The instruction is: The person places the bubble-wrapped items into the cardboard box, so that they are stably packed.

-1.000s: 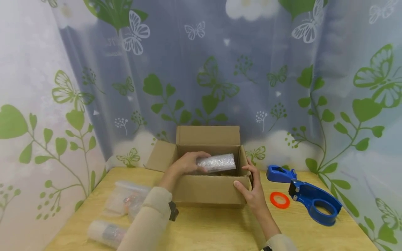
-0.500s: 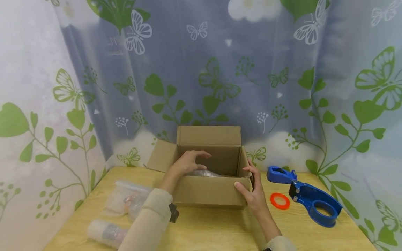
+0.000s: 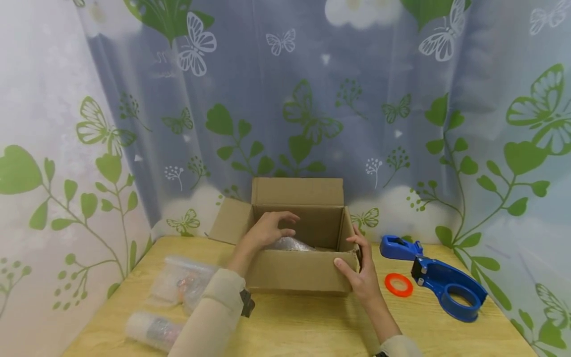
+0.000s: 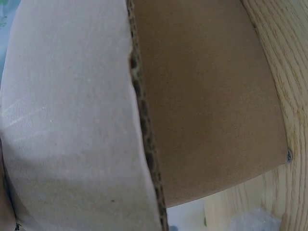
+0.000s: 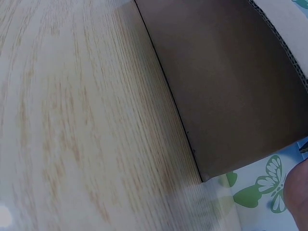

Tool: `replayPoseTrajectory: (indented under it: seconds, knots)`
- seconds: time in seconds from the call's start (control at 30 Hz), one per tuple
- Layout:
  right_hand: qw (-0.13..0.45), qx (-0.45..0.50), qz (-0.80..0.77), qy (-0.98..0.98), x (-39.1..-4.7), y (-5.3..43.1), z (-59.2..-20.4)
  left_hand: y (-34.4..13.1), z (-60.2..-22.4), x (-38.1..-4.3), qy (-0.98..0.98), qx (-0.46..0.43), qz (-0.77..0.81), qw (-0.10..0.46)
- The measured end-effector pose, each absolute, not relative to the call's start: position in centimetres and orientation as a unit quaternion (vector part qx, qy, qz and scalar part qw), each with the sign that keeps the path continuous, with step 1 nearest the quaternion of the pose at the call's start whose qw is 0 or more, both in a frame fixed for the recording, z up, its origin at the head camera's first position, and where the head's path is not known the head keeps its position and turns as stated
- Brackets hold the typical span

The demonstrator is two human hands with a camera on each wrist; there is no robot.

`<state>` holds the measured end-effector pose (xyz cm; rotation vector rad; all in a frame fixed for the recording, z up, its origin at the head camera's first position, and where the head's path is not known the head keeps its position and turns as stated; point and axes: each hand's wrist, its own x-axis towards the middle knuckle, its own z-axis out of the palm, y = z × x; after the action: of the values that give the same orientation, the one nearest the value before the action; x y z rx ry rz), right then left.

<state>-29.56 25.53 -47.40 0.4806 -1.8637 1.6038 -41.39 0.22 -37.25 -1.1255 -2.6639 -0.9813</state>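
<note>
Step in hand: apparently placement. The silvery bubble-wrapped package point(image 3: 292, 244) lies inside the open brown cardboard box point(image 3: 299, 272), toward 7 o'clock. Left grip point(image 3: 268, 229) — released; right grip point(image 3: 365, 278) — grasping the box's 4 o'clock corner. Next, probably: lift the left grip clear.

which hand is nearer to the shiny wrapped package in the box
Left. The left hand is over the opening of the cardboard box, right by the shiny wrapped package; the right hand holds the box's near right corner, farther off.
</note>
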Motion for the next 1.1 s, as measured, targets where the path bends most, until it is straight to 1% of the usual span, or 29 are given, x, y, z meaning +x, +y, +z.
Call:
replayPoseTrajectory:
  seconds: [0.67,0.83,1.1]
  knots:
    - [0.326,0.205,0.603,-0.698,-29.7,25.7,-47.4,0.4,-37.3,-41.3,-0.878,-0.353,-0.324,0.011]
    - [0.325,0.203,0.602,-0.700,-29.5,25.9,-47.3,0.5,-37.4,-41.2,-0.869,-0.365,-0.334,0.027]
    - [0.324,0.201,0.598,-0.705,-29.2,25.6,-47.4,-0.5,-36.5,-39.9,-0.849,-0.393,-0.344,0.077]
